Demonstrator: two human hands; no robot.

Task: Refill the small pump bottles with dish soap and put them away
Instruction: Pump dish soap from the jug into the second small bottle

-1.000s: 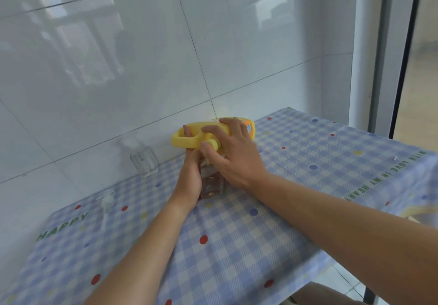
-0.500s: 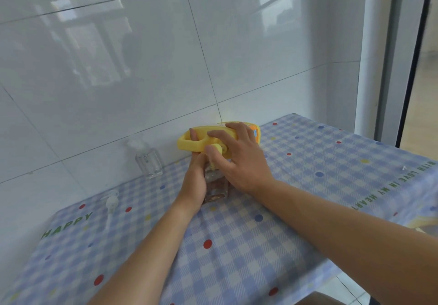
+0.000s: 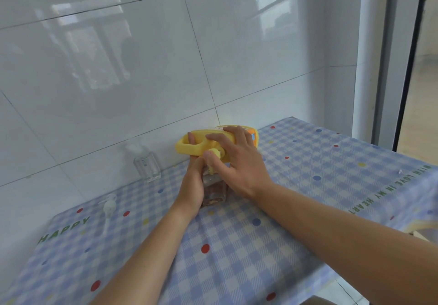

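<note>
A yellow dish soap jug (image 3: 198,145) lies tipped on its side, spout down over a small clear bottle (image 3: 214,189) standing on the checked tablecloth (image 3: 260,245). My right hand (image 3: 237,162) grips the jug from above, fingers over its body and thumb near the spout. My left hand (image 3: 193,184) wraps round the small bottle, with a fingertip showing through the jug's handle. Brownish liquid shows low in the small bottle. A second small clear bottle (image 3: 145,163) stands by the wall to the left. A loose white pump head (image 3: 108,207) lies on the cloth further left.
A white tiled wall (image 3: 142,67) runs right behind the bottles. The table's edge drops off at the right and front. A dark door frame (image 3: 407,67) stands at the far right.
The hands, jug and small bottle keep the same pose. The view has shifted slightly, so everything sits a little lower and further right in frame.
</note>
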